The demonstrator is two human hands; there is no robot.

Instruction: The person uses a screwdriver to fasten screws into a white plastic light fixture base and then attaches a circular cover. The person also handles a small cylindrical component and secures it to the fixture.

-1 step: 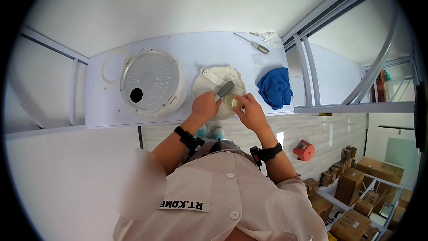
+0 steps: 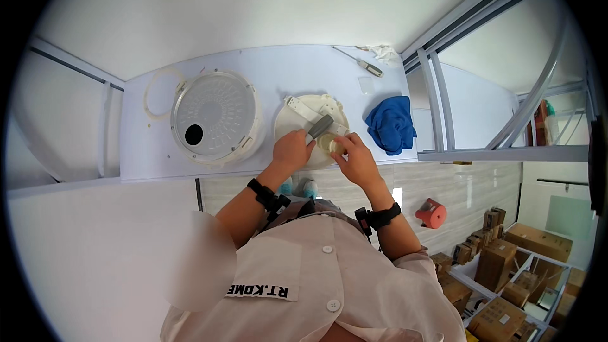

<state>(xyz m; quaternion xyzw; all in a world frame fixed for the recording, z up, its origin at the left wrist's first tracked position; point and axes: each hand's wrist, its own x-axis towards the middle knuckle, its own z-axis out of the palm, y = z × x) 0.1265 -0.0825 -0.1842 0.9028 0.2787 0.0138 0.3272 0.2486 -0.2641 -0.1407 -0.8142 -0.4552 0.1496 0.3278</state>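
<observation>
1. Left hand (image 2: 292,150) is closed around a grey-handled tool (image 2: 320,127), whose handle slants up and to the right out of the fist, over the round cream-white part (image 2: 297,128).
2. Right hand (image 2: 358,160) grips the near right edge of that same round part, fingers curled over its rim beside a small pale yellowish piece (image 2: 330,144); whether the fingers pinch that piece or only the rim cannot be told.
3. Both wrists carry black bands, and the forearms come up from the lower edge out of a white buttoned coat.
4. Between the two hands, the round cream-white part lies at the near edge of the white table (image 2: 272,76), with a white strap-like piece (image 2: 303,109) across its top.
5. Just left of it sits a larger round white lid-like unit (image 2: 215,117), ribbed on its face, with a dark round hole near its lower left.
6. Further left, a thin white ring (image 2: 151,87) lies flat on the table, touching or almost touching the larger unit.
7. To the right of the hands, a crumpled blue cloth (image 2: 391,123) rests near the table's right end.
8. At the far edge lie a screwdriver (image 2: 362,63) and a crumpled white rag (image 2: 384,52).
</observation>
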